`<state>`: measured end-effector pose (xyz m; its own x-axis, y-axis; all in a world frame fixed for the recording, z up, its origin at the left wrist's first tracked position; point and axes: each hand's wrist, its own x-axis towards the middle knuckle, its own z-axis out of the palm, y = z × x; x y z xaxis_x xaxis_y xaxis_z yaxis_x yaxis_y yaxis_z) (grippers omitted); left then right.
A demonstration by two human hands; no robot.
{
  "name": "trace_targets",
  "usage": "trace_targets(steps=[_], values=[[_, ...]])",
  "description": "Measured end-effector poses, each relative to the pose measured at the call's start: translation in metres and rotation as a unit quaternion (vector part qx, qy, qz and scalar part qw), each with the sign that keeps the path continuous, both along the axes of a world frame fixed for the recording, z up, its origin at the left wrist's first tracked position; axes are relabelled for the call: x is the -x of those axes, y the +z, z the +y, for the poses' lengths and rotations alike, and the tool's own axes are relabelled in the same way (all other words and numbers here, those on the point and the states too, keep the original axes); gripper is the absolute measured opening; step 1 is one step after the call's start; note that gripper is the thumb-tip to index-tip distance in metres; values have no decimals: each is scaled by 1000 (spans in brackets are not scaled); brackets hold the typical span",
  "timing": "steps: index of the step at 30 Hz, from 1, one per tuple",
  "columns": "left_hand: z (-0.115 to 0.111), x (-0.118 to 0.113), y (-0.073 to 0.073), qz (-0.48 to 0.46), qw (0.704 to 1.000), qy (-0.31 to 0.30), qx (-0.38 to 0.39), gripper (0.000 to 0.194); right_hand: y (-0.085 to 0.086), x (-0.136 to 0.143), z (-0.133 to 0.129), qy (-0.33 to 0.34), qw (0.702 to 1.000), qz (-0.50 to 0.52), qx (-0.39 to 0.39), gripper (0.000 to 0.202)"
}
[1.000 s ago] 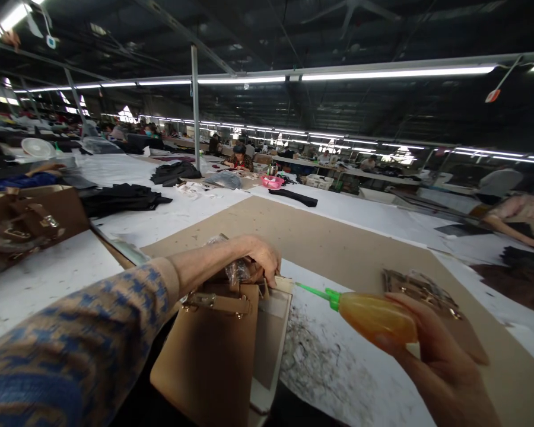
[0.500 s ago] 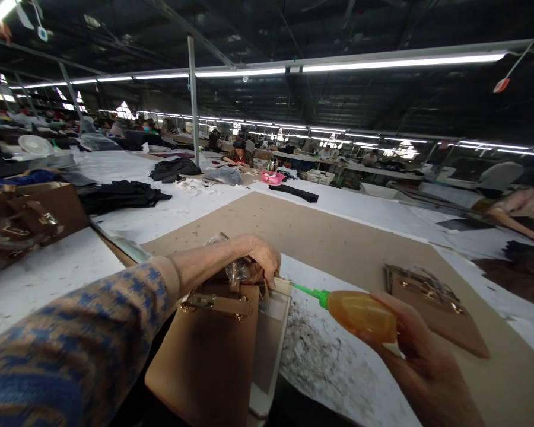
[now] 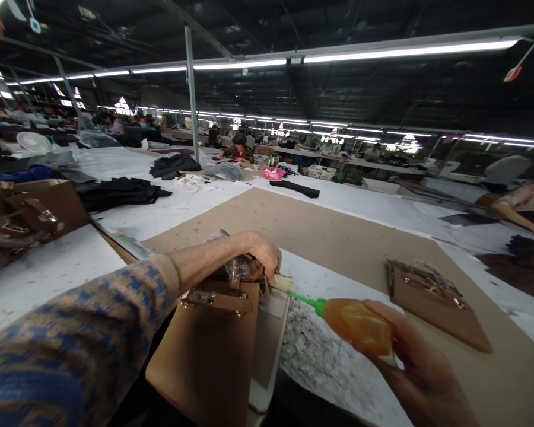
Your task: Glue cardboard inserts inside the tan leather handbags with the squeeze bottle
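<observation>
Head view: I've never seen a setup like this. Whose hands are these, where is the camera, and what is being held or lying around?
There is no machine here. A person works bare-handed, and one camera on their head looks forward and down, so each hand is a grip. The right grip holds a squeeze bottle of amber liquid, its green nozzle pointing towards the open side of a brown bag. The left grip is curled down at that bag's upper edge; exactly what it pinches is hidden. On the work surface ahead lies a tan sheet, with a flat brown piece with metal fittings at right. Farther off are a black strip and a pink basket.
</observation>
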<state>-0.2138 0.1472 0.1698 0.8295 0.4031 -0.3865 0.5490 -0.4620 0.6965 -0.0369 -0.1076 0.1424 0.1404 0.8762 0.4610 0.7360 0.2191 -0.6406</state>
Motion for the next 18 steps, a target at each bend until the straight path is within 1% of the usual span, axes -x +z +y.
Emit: trace_targets(steps=[3,7,8,11,13,16,18], values=[[-6,-2,9,63,997,-55,1,14,2,0,3,-24,999,32,-9,41],[-15,-4,18,139,982,-118,-43,6,3,1,6,-40,997,63,-19,43],[-16,-5,19,150,979,-121,-63,7,2,1,6,-40,997,62,-12,42],[-18,-7,20,156,976,-106,-112,6,-2,0,5,-42,997,60,18,42],[-17,-7,20,149,976,-100,-122,7,-4,-1,4,-42,995,82,39,45],[-16,-5,20,137,976,-109,-132,11,-4,-2,5,-39,990,118,65,49],[-15,-4,18,131,975,-115,-134,10,-3,-3,6,-39,991,109,61,49]])
